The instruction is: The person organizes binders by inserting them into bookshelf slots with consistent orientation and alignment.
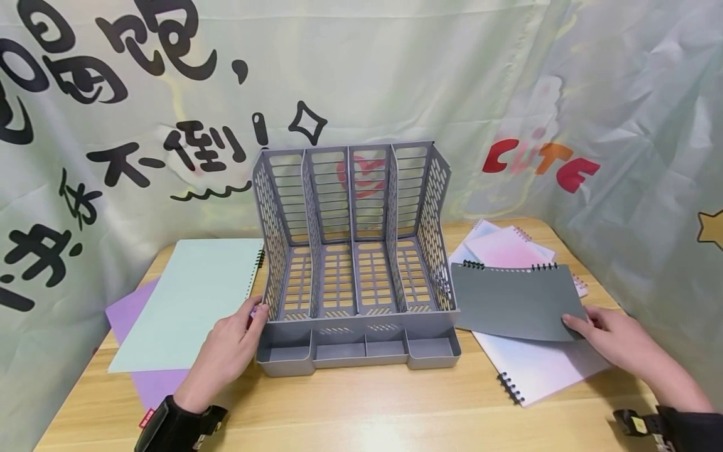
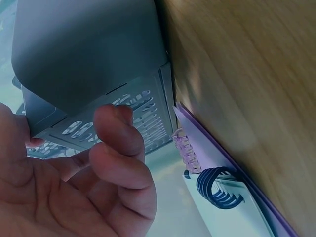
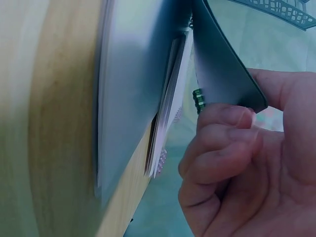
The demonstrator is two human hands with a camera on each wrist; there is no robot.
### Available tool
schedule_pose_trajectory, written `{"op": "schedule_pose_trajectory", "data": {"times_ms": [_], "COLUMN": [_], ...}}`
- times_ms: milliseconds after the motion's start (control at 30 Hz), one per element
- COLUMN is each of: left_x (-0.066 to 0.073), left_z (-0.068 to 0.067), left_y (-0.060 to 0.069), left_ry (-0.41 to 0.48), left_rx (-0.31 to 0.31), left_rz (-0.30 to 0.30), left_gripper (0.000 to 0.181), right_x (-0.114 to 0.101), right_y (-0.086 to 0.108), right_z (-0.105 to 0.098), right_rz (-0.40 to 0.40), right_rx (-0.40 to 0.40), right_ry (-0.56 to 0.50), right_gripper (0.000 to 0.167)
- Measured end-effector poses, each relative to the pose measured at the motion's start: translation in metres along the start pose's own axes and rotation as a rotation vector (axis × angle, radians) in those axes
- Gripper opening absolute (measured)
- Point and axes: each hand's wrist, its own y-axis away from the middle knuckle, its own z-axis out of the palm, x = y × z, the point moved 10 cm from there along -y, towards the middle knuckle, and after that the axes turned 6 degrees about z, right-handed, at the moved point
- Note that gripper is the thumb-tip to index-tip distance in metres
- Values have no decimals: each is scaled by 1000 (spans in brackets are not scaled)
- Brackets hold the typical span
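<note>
A grey file organizer (image 1: 361,323) stands mid-table, with upright slots behind a row of small front compartments. My left hand (image 1: 228,342) grips its front left corner. In the left wrist view, thumb and index finger are at the organizer's edge (image 2: 89,54) while the other fingers (image 2: 123,168) curl beside its slotted wall. At the right, my right hand (image 1: 618,339) pinches a dark grey spiral notebook (image 1: 514,301) by its right edge. The right wrist view has the notebook's corner (image 3: 227,64) between thumb and fingers, tilted above the other notebooks.
Under and behind the grey notebook lie several pastel spiral notebooks, including a pink one (image 1: 503,248) and a pale lilac one (image 1: 536,364). A mint green notebook (image 1: 186,301) overlaps a purple one (image 1: 160,383) on the left. A printed curtain (image 1: 361,75) hangs behind the wooden table (image 1: 384,408).
</note>
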Motion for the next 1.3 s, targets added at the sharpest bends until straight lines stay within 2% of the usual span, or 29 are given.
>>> {"op": "schedule_pose_trajectory", "data": {"times_ms": [100,267,467,567,667,767,833,900,967,1000,1033,1067,1133,1300], "left_x": [0,0,-1,-1,-1,-1,-1,-1,-1,-1,-1,-1,-2,-3], "left_z": [0,1,2,2,2,2,2,2,3,3,4,4,5,4], "left_y": [0,0,-1,0,1,0,0,0,-1,-1,-1,-1,-1,0], "left_ry": [0,1,3,1,1,2,4,3,5,6,6,6,8,8], "left_rx": [-1,-9,-20,-23,-22,-19,-17,-16,-17,-17,-18,-20,-24,-28], "left_rz": [3,-3,-7,-9,-10,-7,-4,0,1,2,2,2,1,-4], "left_gripper": [61,62,62,61,61,62,62,62,62,62,62,62,62,61], "right_x": [-1,-4,-6,-10,-14,-18,-20,-25,-29,-32,-34,-36,-39,-44], "right_y": [3,6,6,9,11,9,8,6,6,6,5,5,4,1], "right_z": [-2,-9,-17,-19,-17,-14,-12,-14,-15,-15,-15,-14,-9,0], "right_rz": [6,11,56,80,107,122,121,84,50,38,19,9,19,57], "right_rx": [37,103,109,121,104,54,29,47,73,77,88,89,58,25], "right_ry": [-30,-77,-153,-200,-274,-370,-412,-435,-460,-470,-489,-515,-562,-543], "right_gripper": [43,43,55,55,56,58,74,66,38,32,33,41,41,46]}}
